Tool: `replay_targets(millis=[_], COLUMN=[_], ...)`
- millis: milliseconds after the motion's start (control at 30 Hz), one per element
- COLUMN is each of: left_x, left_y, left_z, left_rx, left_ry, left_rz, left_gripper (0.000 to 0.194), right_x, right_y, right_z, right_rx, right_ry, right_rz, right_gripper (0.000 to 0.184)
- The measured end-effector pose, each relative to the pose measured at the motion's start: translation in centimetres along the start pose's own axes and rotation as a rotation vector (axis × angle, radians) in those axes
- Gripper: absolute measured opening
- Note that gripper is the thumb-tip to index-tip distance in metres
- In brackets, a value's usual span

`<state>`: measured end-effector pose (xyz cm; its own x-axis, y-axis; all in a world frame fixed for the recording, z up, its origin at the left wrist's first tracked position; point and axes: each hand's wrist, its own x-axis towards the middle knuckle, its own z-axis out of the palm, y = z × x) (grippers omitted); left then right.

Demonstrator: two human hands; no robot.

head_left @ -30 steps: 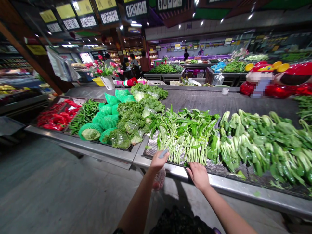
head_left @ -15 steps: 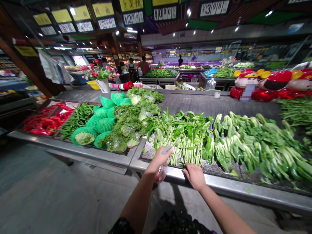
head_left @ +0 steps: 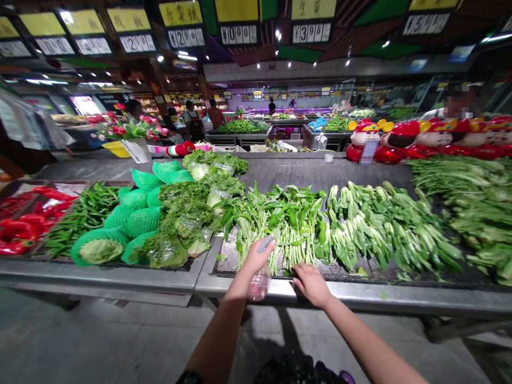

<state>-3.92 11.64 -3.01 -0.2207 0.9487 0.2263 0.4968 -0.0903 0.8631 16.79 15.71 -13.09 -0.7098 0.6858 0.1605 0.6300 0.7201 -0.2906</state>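
My left hand [head_left: 256, 258] is wrapped round a clear bottle [head_left: 259, 287] with a grey top piece [head_left: 264, 244] that sticks out above the fingers. The bottle hangs in front of the stall's metal edge, reddish inside or showing through. My right hand [head_left: 314, 287] lies palm down at the front edge, fingers stretched toward the stem ends of the leafy long-stemmed greens [head_left: 286, 226]; its fingertips are partly hidden, and I cannot tell whether they touch the stems. These greens lie on a perforated tray [head_left: 229, 250]. To their right is bok choy [head_left: 372, 226].
Leafy lettuce [head_left: 186, 205], cabbages in green foam nets [head_left: 146, 221], green peppers [head_left: 86, 213] and red peppers [head_left: 34, 221] fill the left side. More greens [head_left: 472, 202] lie at right. Red figurines [head_left: 404, 146] and a flower pot [head_left: 136, 150] stand behind. Price signs [head_left: 239, 24] hang overhead.
My view has turned right, so the stall has shifted left in the picture. More greens and a person behind the figurines have come into view. Both hands keep nearly the same pose.
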Motion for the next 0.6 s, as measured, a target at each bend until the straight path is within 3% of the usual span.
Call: replay_targets(millis=[167,367,600], left_x=[0.9,2.6,5.6], left_y=[1.3,3.1,5.3], left_z=[0.7,1.3,1.5], left_rx=[0.009,0.041,0.099], left_ry=[0.004,-0.002,-0.044], left_rz=[-0.001,0.015,0.082], left_gripper=[0.040,0.039,0.037], right_x=[-0.1,-1.0,-1.5], right_y=[2.7,5.7,6.3], right_z=[-1.4,-1.5,-0.7], right_rx=[-0.048,-0.071,-0.079], right_ry=[0.043,-0.074,-0.101], right_rz=[0.087,0.260,0.258], right_gripper=[0.040,0.049,0.052])
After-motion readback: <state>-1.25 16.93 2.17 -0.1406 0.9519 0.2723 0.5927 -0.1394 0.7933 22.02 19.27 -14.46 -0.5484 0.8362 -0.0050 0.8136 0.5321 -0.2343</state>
